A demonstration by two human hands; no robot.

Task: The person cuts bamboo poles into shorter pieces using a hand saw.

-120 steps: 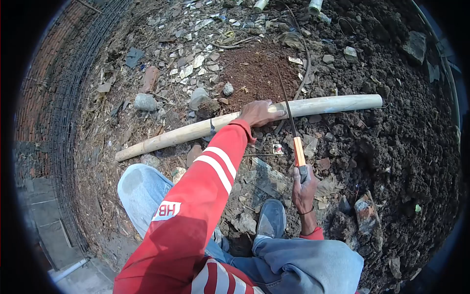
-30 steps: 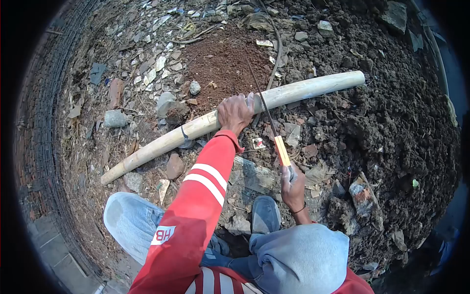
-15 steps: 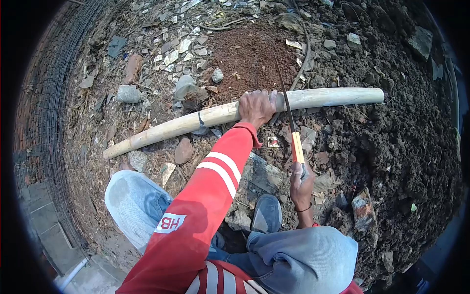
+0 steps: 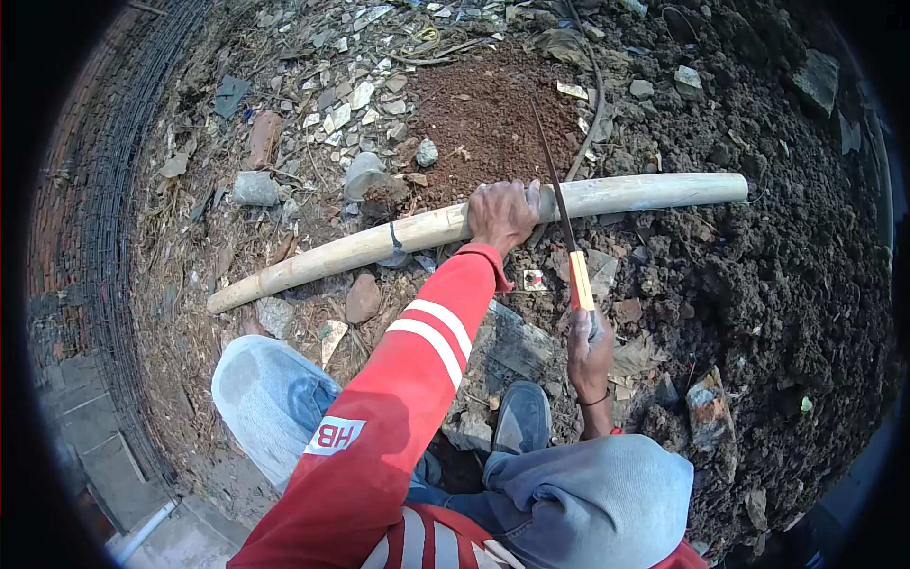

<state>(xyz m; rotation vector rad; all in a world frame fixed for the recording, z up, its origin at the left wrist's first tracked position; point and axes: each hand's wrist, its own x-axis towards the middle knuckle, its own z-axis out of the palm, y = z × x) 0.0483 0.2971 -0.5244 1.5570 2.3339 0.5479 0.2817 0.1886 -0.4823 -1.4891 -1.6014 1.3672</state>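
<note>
A long, pale, slightly curved wooden pole (image 4: 341, 248) lies across the rubble in front of my knees. My left hand (image 4: 505, 214) is closed over the pole near its middle, just left of the saw blade. In my right hand (image 4: 591, 351) is a handsaw (image 4: 580, 283) with an orange-yellow handle, the fingers wrapped round its lower end. Its thin dark blade crosses the pole right beside my left hand and points away from me. How deep the blade sits in the wood I cannot tell. A dark band circles the pole further left.
Reddish soil (image 4: 493, 114) lies beyond the pole, with broken tile pieces (image 4: 361, 95) to its left. Dark clumped earth (image 4: 758, 294) covers the right side. Stacked metal rods (image 4: 109, 209) run along the left edge. Stones and a brick chunk (image 4: 263, 139) are scattered about.
The saw and my right hand have moved slightly forward, away from me. My left hand keeps its hold on the pole. The whole view has shifted a little.
</note>
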